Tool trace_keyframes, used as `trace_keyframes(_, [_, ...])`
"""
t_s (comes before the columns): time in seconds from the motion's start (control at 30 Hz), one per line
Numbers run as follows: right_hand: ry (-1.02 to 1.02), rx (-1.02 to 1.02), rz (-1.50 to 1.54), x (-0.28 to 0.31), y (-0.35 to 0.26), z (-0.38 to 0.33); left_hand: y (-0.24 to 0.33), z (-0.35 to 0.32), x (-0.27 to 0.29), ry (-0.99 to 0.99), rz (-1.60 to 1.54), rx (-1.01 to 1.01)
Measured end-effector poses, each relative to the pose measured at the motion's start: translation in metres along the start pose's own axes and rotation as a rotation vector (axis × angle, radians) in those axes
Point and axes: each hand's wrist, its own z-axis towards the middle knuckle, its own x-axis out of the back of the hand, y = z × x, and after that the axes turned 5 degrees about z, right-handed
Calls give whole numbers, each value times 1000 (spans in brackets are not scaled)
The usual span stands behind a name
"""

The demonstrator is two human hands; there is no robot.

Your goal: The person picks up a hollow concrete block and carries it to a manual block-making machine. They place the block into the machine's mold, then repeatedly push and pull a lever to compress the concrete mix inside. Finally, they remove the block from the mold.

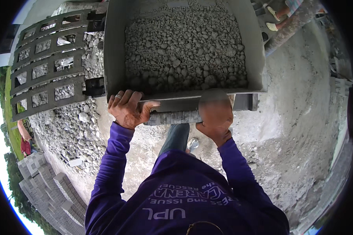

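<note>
A grey metal cart box [114,47] stands in front of me, filled with damp grey gravel mix [184,47]. Along its near edge runs a grey horizontal handle bar [172,116]. My left hand [126,109], with a ring on one finger, is wrapped around the bar's left part. My right hand [215,117] grips the bar's right part, close under the box's rim. Both purple sleeves rise from the lower edge.
A grey metal grid frame [47,66] lies over a heap of pebbles [72,129] at the left. Stacked grey concrete blocks [51,192] stand at the lower left. Another person's feet in sandals [276,17] show at the top right. Sandy, cement-strewn ground [302,117] spreads right.
</note>
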Motion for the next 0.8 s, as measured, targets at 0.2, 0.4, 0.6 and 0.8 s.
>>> trace_keyframes(0.2, [69, 81, 40, -57, 70, 148, -61, 136, -74, 130, -10, -42])
trace_keyframes(0.4, [27, 92, 50, -83, 121, 268, -105, 254, -127, 214, -75, -43])
trace_keyframes(0.6, [-306, -29, -96, -123, 149, 369, -147, 326, -152, -102, -149, 114])
trace_keyframes(0.8, [-253, -90, -197, -167, 220, 467, -153, 234, -21, 440, -349, 278])
